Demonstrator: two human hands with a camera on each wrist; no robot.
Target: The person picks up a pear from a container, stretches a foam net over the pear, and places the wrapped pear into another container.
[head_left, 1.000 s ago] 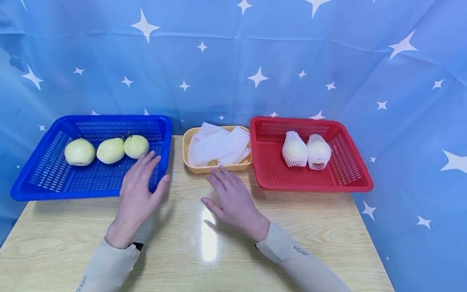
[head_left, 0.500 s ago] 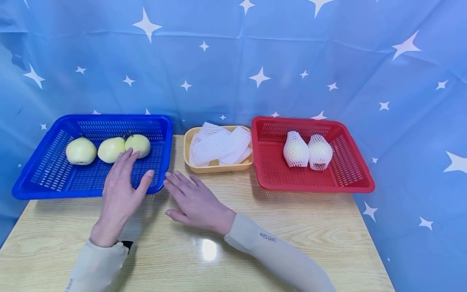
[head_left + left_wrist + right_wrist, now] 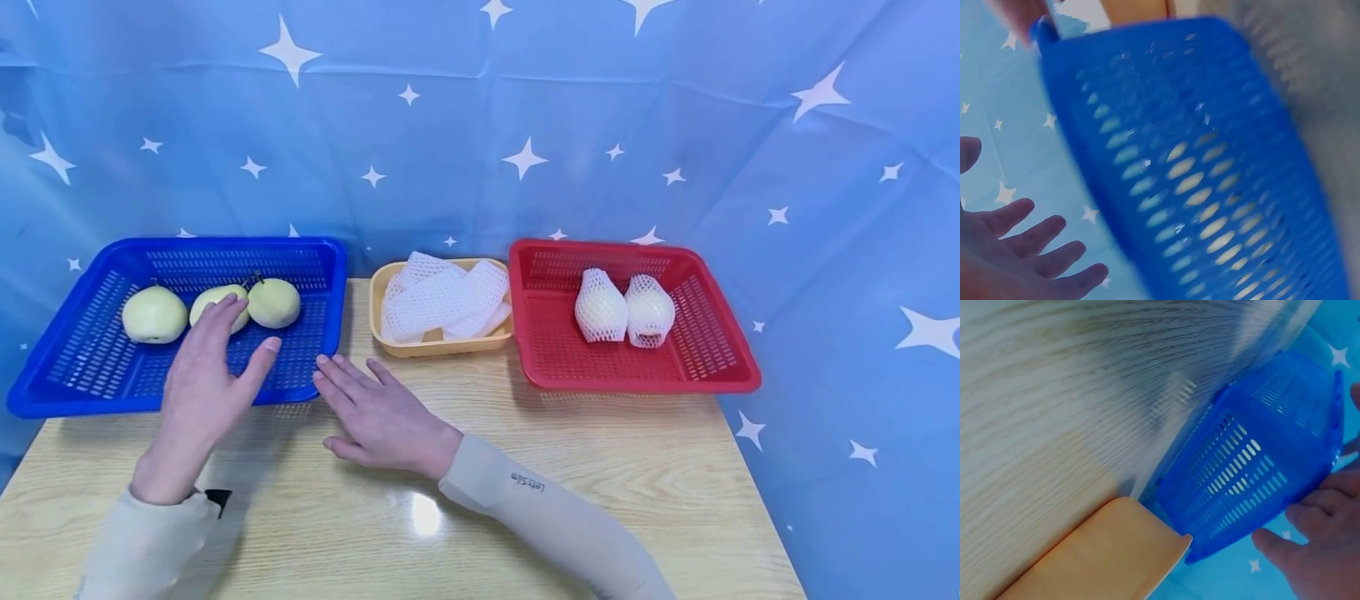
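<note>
A blue basket [image 3: 296, 367] is set at the left of a wood-grain tabletop [image 3: 600, 467], and in it three pale green pears [image 3: 154, 315] are lined up, the middle pear [image 3: 213, 297] and the right pear [image 3: 274, 302] lying close against each other. The left hand [image 3: 204, 387] is held over the basket's front rim, its fingers extended and spread, the thumb well apart, with nothing gripped; the middle pear is partly covered by the fingertips, though whether it is touched cannot be told. The right hand [image 3: 386, 423] is placed at the basket's front right corner, fingers straight and nearly together, thumb set apart; nothing is pinched, and contact with the rim cannot be confirmed. Light grey sleeves [image 3: 547, 521] are worn on both arms. White foam nets [image 3: 435, 302] are heaped in a yellow tray [image 3: 405, 350] between the blue basket and a red basket [image 3: 558, 362], where two net-wrapped pears [image 3: 602, 307] are laid side by side. Behind, a blue cloth [image 3: 465, 183] printed with white stars is hung.
</note>
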